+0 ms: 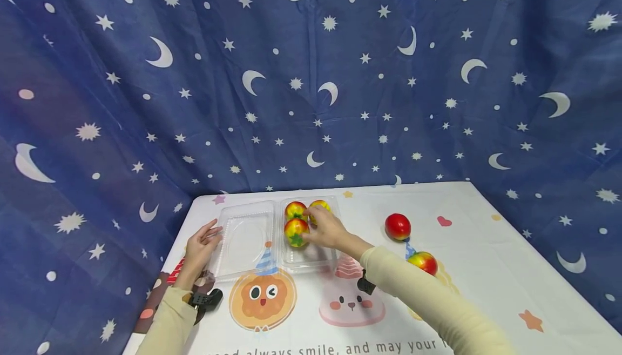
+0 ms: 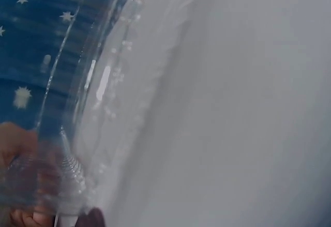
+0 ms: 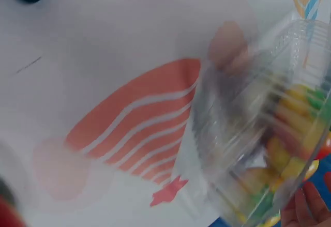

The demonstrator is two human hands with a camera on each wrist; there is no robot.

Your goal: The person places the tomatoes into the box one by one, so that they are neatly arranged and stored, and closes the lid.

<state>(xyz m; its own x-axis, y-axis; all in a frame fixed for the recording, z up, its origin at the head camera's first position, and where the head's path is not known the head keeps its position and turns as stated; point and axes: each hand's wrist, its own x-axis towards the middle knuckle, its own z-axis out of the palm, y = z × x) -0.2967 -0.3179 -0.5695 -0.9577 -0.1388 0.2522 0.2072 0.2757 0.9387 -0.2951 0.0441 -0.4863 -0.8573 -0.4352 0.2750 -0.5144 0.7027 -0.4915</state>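
Right hand [image 1: 326, 229] at three red-yellow fruits [image 1: 295, 228] in clear tray [image 1: 310, 258]; I cannot tell if gripping. Left hand [image 1: 198, 246], fingers loose, at lid [image 1: 245, 233] edge, probably keeping it flat. Two loose fruits [image 1: 397, 227] rightward on tabletop [image 1: 478, 258].

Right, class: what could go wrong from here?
In the head view, the right sleeve overlaps a loose red-and-yellow fruit, so drawing back might knock it rolling.
Three round fruits sit toward the far end of the clear tray; the right hand, reaching among them, could nudge one.
The left hand is beside the open lid, so a bump might shift it.
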